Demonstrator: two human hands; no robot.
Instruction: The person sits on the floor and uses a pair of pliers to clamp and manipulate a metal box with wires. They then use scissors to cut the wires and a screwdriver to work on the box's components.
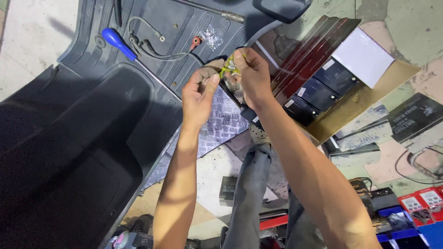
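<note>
Concrete workshop floor (27,41) showing at upper left and lower centre. Black scooter body (69,152) is filling the left half, its floorboard (180,23) running along the top. Cardboard box (364,92) of black batteries (318,94) is sitting at upper right. Blue-handled screwdriver (121,44) is lying on the floorboard, upper left. Both hands are meeting at upper centre: left hand (198,97) is pinching a dark part, right hand (254,78) is closing fingertips on a small yellow-green connector (229,69), just above a checker-plate panel (217,127).

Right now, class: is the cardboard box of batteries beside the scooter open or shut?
Open. The cardboard box has its flap folded back, and the dark batteries inside show in a row.
</note>
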